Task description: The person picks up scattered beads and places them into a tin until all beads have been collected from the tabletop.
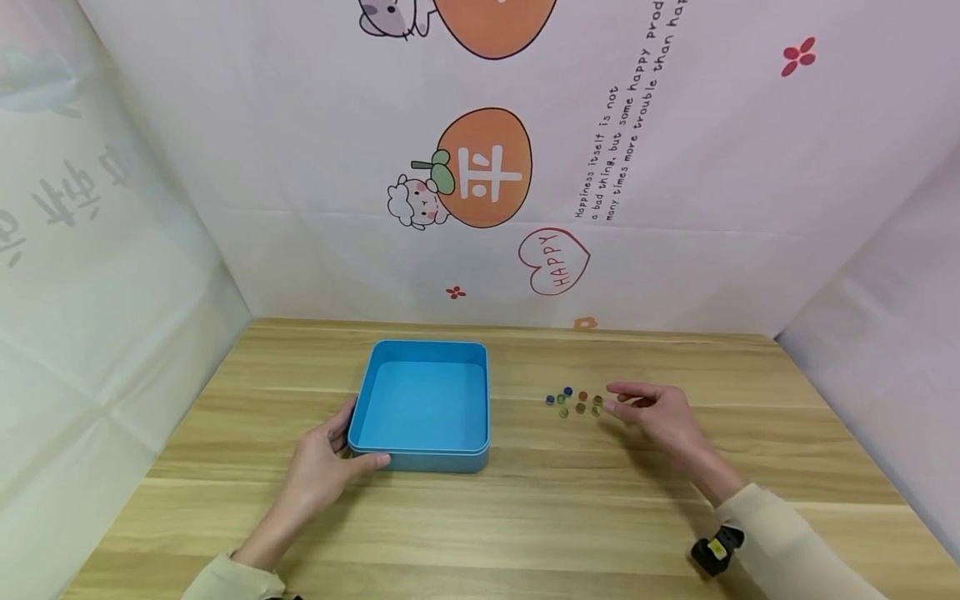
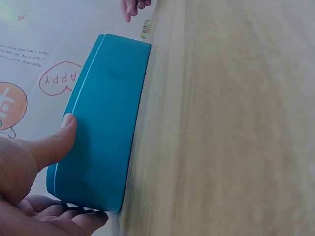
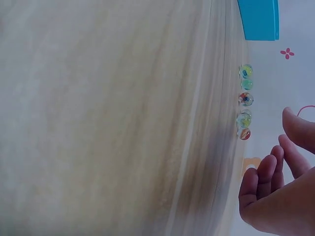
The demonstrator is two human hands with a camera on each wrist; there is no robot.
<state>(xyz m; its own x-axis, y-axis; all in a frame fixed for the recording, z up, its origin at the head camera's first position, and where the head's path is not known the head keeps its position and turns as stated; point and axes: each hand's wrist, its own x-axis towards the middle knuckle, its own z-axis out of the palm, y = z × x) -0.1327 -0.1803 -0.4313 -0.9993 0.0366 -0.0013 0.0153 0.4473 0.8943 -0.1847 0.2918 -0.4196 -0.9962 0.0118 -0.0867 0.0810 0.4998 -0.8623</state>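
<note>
Left hand [image 1: 324, 467] gripped the near-left corner of the shallow square blue metal tin [image 1: 422, 406], thumb along the near wall, fingers curled round the left wall; the left wrist view showed the thumb [image 2: 56, 141] flat on the tin's [image 2: 106, 128] outer wall, fingers under the corner. Tin sat open, lidless, on the light wooden table [image 1: 525, 517], roughly centre-left, its inside bare. To its right, well apart from the tin, lay a small cluster of coloured glass marbles [image 1: 573, 402] on the table, blue, green and orange ones close together. Right hand [image 1: 656, 414] hovered just beside the cluster on its right, fingers loosely bent, index finger stretched toward the marbles, holding nothing. Right wrist view showed the marbles [image 3: 244, 100] in a row near the table edge, the fingers [image 3: 266, 169] relaxed and apart from them, grip released. Cream sleeve and a black wrist-worn camera [image 1: 716, 550] on the right forearm. Cartoon-printed white backdrop [image 1: 487, 167] behind the table.
</note>
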